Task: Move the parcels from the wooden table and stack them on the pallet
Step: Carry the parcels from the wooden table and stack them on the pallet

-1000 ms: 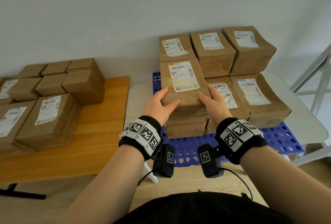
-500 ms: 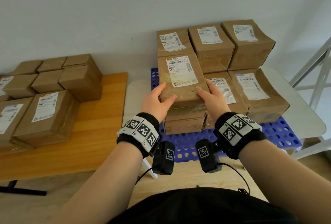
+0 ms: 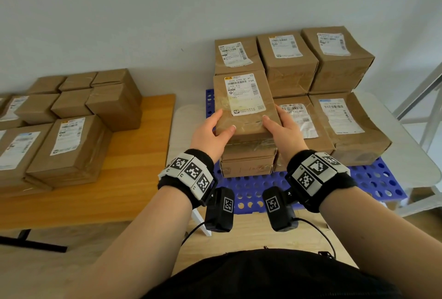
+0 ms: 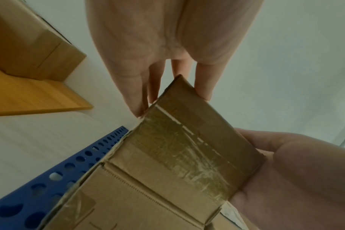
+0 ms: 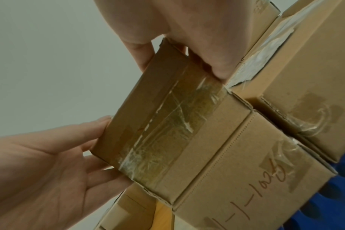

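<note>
A brown parcel (image 3: 244, 107) with a white label lies on top of a short stack of boxes (image 3: 247, 164) at the front left of the blue perforated pallet (image 3: 373, 179). My left hand (image 3: 223, 122) holds its near left corner, thumb on top and fingers down the side. On the near right corner my right hand (image 3: 275, 119) holds it the same way. The left wrist view shows the parcel's taped end (image 4: 197, 147) resting on the box beneath, between my left hand (image 4: 171, 93) and right hand (image 4: 295, 171). The right wrist view shows the same end (image 5: 158, 124).
Several more parcels (image 3: 69, 145) stand on the wooden table (image 3: 134, 174) at the left. Other parcels (image 3: 289, 64) are stacked at the back and right of the pallet, close beside the held one. A white table (image 3: 418, 155) carries the pallet. A metal frame (image 3: 428, 107) stands far right.
Both hands keep hold of the parcel on top of the stack. Only the head view has shifted slightly.
</note>
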`<state>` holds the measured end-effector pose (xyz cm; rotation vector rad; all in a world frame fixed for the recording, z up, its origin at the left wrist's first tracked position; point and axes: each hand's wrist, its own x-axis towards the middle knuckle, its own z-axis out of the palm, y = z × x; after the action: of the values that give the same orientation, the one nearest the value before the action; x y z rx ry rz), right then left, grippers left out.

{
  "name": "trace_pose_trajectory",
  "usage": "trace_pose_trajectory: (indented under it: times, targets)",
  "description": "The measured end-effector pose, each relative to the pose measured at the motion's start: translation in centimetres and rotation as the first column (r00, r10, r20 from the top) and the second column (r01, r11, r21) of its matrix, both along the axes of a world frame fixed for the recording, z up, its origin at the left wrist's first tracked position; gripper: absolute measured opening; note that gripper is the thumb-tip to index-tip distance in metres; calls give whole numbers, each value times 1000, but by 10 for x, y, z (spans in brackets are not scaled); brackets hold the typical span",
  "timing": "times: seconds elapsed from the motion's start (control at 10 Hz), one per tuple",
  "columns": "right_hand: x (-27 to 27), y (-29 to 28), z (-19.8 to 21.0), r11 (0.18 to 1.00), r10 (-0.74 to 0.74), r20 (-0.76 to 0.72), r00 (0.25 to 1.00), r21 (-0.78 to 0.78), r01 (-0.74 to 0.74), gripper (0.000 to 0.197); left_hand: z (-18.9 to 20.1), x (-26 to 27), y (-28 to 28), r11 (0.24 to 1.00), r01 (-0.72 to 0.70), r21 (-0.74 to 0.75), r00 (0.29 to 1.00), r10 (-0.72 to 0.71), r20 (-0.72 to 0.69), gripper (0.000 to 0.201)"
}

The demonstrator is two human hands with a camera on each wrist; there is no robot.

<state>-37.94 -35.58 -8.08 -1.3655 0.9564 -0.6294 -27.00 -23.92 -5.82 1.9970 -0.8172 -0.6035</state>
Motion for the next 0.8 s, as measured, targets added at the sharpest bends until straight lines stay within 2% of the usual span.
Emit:
trace_pose_trajectory:
  times: [0.5,0.8]
  targets:
    - [-3,-5,4,999,44,-52,998,-17,-45,63,6,-6,-10,998,-14,62,999,12,37,58]
    - [-9,6,31,991,-19,-24,1000,-131,16,61,9,-9,-7,998,-63,20,996,61,70,53]
